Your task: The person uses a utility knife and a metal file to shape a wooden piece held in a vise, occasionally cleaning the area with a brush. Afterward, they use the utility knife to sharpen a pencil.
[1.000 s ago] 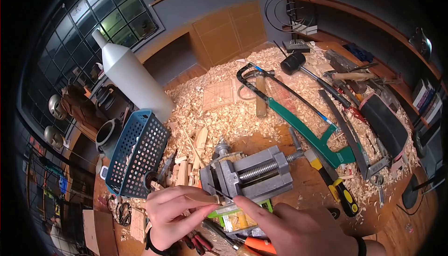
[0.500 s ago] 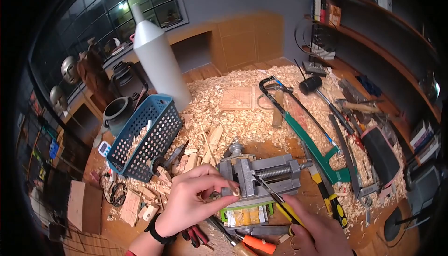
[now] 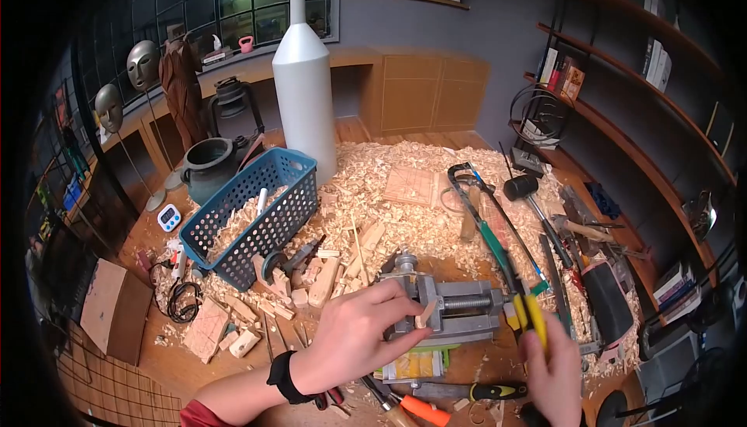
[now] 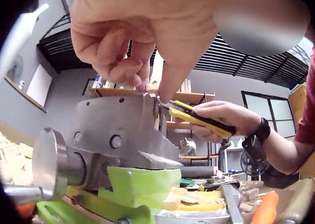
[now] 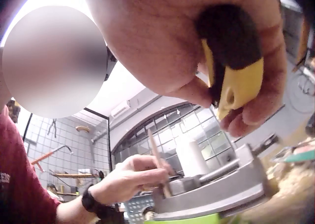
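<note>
Left grip (image 3: 350, 334): pinching a small wood piece (image 3: 425, 316) at the vise
Right grip (image 3: 556, 365): curling round a yellow-and-black tool (image 3: 531, 320)
Vise (image 3: 467, 323): sitting on the worktop (image 3: 484, 358)
Blue basket (image 3: 292, 211): holding shavings
Green-handled saw (image 3: 495, 245): lying beyond the vise
White bottle (image 3: 302, 89): standing behind the basket

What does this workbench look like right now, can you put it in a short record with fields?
left hand: pinches a small wooden piece at the vise
right hand: grips a yellow-and-black tool
left of vise: blue basket, wood shavings inside
beyond vise: tall white bottle, bed of shavings
right side: green-handled saw, black-headed mallet
tool type: cannot tell for certain
</note>
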Tool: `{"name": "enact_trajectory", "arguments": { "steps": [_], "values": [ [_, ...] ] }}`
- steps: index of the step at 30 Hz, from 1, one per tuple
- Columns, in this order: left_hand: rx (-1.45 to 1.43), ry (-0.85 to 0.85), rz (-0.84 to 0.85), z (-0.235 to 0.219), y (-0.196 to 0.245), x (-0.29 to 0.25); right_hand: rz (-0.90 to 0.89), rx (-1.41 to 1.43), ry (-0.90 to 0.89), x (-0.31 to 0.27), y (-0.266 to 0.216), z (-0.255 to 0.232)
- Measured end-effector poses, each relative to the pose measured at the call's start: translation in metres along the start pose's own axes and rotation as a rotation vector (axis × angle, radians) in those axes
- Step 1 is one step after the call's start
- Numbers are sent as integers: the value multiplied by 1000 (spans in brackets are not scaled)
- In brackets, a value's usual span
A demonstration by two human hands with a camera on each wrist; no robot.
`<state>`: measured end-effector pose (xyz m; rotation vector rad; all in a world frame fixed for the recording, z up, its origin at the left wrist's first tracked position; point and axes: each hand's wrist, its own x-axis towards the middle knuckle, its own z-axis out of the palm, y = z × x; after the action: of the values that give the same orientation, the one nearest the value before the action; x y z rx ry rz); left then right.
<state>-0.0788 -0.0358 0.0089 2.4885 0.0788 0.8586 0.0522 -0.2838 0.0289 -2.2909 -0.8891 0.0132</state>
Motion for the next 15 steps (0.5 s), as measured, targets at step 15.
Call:
{"name": "enact_trajectory", "arguments": {
  "steps": [15],
  "values": [
    [132,-38,-58,-3,-20,-8,-65,-3,26,39,19,24]
  ]
}}
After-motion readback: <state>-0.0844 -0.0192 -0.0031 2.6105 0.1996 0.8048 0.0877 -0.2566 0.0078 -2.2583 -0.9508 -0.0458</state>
